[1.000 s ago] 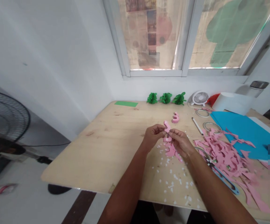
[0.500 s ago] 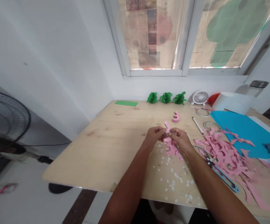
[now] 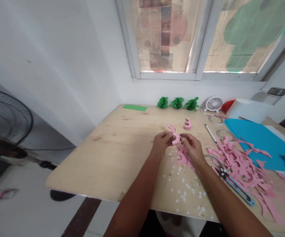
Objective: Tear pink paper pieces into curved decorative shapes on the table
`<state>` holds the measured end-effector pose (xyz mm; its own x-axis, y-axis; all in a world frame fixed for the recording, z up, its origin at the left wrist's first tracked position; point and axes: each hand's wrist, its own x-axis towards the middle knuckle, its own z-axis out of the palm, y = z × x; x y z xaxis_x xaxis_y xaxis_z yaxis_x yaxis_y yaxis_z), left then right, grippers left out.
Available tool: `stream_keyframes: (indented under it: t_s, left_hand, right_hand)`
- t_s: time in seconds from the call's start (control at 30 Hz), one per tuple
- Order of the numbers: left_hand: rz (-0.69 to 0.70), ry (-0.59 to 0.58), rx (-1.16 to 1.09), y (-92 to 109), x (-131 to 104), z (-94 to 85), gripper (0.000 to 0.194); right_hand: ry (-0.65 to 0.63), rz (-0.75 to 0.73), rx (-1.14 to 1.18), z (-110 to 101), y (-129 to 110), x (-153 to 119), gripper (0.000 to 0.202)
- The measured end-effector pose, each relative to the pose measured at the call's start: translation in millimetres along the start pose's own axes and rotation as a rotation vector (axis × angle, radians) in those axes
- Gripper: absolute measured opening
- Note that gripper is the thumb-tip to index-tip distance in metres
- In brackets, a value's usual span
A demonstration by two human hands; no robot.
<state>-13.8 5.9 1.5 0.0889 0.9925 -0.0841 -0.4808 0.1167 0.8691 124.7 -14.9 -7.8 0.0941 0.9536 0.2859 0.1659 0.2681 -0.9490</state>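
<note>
A curvy pink paper cutout (image 3: 176, 140), shaped somewhat like a 3, is pinched in my left hand (image 3: 161, 144) above the table. Close by on its right is my right hand (image 3: 193, 146), fingers drawn together; whether anything small is between them I cannot make out. Below the hands lie more pink cutouts (image 3: 183, 157), partly covered by my right hand. Farther back a small pink stack (image 3: 187, 124) of the same shape rests on the wood.
Small white paper bits (image 3: 184, 196) litter the table's front. Scissors (image 3: 236, 186) lie beside a heap of pink scraps (image 3: 243, 164). Blue sheets (image 3: 263, 141), a pen (image 3: 210, 133), a small white fan (image 3: 213, 104) and green paper flowers (image 3: 177, 103) are around. A floor fan (image 3: 6, 115) stands left.
My hands have drawn slightly apart. The pink cutout has turned and now shows its full curve in my left hand. My right hand has shifted a little to the right.
</note>
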Motion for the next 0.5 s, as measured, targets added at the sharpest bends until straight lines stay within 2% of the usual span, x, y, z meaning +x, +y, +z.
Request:
stream_keyframes:
  t_s: [0.17,0.3,0.5]
  left_hand:
    - [0.034,0.070,-0.058,-2.8,-1.4,6.9,0.029]
    - [0.043,0.100,-0.098,-5.7,-3.7,12.2,0.027]
    - [0.020,0.088,-0.128,-6.0,-7.8,16.7,0.028]
  right_hand:
    - [0.007,-0.310,-0.351,4.5,-1.8,-6.7,0.049]
    - [0.018,-0.411,-0.556,7.0,4.9,-7.4,0.067]
    - [0.051,-0.459,-0.681,5.2,13.4,-4.9,0.054]
